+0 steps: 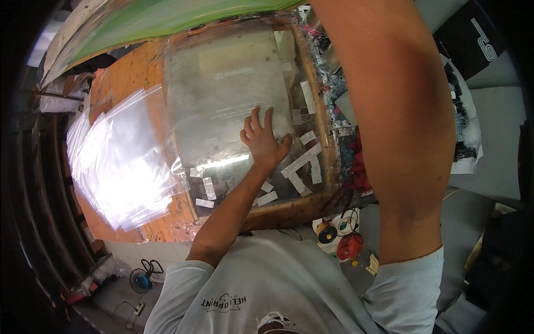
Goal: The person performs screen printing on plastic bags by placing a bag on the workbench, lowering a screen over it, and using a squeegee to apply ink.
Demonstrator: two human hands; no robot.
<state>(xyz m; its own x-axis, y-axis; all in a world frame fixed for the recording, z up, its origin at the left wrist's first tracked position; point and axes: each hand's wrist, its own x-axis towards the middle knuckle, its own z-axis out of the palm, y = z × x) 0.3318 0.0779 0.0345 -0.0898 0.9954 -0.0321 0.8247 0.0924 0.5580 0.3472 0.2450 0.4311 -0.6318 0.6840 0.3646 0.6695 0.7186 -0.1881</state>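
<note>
My left hand (266, 143) lies with fingers spread on a clear plastic sheet or bag (222, 83) with faint white printing. The sheet rests on a glass-like panel set in a wooden frame (289, 210). Pieces of whitish tape (302, 161) are stuck around its right and lower parts. My right arm (409, 139) reaches up across the right side, and its hand is beyond the upper edge. Above the panel, a green screen-like sheet (167, 30) is raised at a slant; whether my right hand touches it cannot be seen.
A fanned stack of clear plastic bags (125, 161) lies on the orange wooden board at left. Dark shelving (47, 195) stands farther left. Below are a small blue fan (140, 280) with cables, and rolls of tape (327, 231) at lower right. Paint-stained clutter lines the frame's right.
</note>
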